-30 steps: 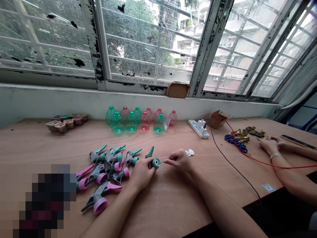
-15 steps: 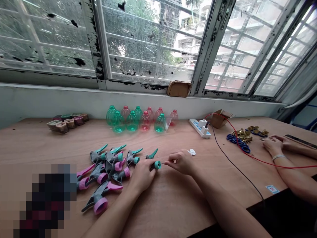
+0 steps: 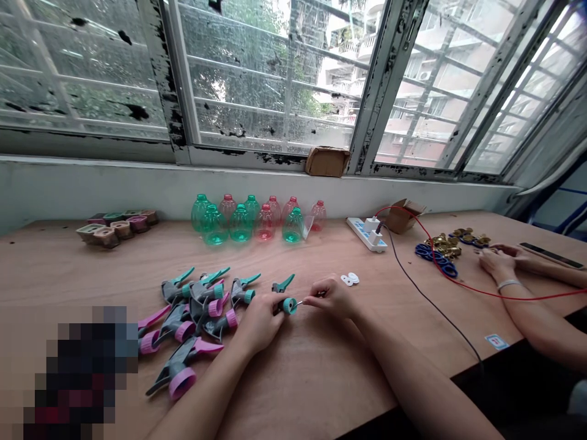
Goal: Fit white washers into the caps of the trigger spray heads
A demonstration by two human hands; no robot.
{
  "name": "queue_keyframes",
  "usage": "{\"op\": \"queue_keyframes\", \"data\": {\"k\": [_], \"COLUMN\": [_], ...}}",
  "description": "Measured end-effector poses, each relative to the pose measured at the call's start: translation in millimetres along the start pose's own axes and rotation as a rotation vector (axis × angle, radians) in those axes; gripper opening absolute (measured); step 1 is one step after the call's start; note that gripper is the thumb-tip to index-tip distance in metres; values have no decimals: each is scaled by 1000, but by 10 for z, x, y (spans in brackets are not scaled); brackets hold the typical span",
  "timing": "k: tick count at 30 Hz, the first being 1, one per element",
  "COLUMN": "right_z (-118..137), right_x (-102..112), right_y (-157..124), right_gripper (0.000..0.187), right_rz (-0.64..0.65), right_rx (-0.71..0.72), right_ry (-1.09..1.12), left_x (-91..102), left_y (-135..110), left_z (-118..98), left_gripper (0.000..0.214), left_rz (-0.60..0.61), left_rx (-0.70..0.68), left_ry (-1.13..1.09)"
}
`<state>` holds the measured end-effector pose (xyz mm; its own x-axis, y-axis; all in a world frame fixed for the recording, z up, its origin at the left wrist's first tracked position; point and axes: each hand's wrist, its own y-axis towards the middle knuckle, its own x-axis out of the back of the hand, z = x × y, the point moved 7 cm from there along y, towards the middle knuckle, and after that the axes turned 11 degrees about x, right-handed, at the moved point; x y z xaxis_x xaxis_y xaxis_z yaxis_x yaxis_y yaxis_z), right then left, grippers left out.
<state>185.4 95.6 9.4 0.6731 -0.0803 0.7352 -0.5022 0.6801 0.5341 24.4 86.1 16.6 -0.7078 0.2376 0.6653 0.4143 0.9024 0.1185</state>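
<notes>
My left hand [image 3: 260,322] is closed around a grey trigger sprayer head, its teal collar [image 3: 289,305] facing right and its teal lever [image 3: 284,283] pointing up. My right hand [image 3: 334,297] pinches a thin metal tool [image 3: 299,303], whose tip is at the mouth of the collar. Whether the tip is inside the collar is too small to tell. Just behind my right hand lie a few small white discs [image 3: 350,279]. To the left of my left hand, several grey sprayer heads [image 3: 202,299] with pink or teal collars and levers lie in a loose pile.
Green and pink clear bottles [image 3: 241,223] stand along the wall. Further left are small multicoloured containers [image 3: 120,230]. A power strip [image 3: 367,234] with red and black cables sits right of centre. Another person's hands [image 3: 498,261] are near brass-coloured parts [image 3: 444,245] and blue rings [image 3: 435,260].
The view has shifted slightly, moving the scene a little left. More white discs show behind my right hand. Both hands keep their grips, the metal tool still at the teal collar.
</notes>
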Motion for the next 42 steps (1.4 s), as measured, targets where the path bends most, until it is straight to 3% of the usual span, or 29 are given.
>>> {"op": "queue_keyframes", "data": {"k": [8, 13, 22, 32, 42], "right_z": [24, 118, 441, 405, 382], "right_x": [28, 83, 68, 38, 176], "right_y": [31, 36, 76, 70, 40], "right_gripper": [34, 26, 23, 20, 18], "right_rz": [-76, -81, 9, 125, 117], "right_rx": [-23, 33, 177, 88, 103], "right_ry": [21, -187, -534, -575, -488], "left_x": [45, 84, 101, 64, -8], "left_y": [10, 0, -12, -12, 11], "left_z": [27, 32, 82, 53, 48], "left_gripper": [23, 18, 17, 15, 34], "left_rz": [-76, -164, -216, -165, -81], "left_rx": [41, 117, 199, 109, -12], "left_ry": [58, 132, 159, 148, 37]}}
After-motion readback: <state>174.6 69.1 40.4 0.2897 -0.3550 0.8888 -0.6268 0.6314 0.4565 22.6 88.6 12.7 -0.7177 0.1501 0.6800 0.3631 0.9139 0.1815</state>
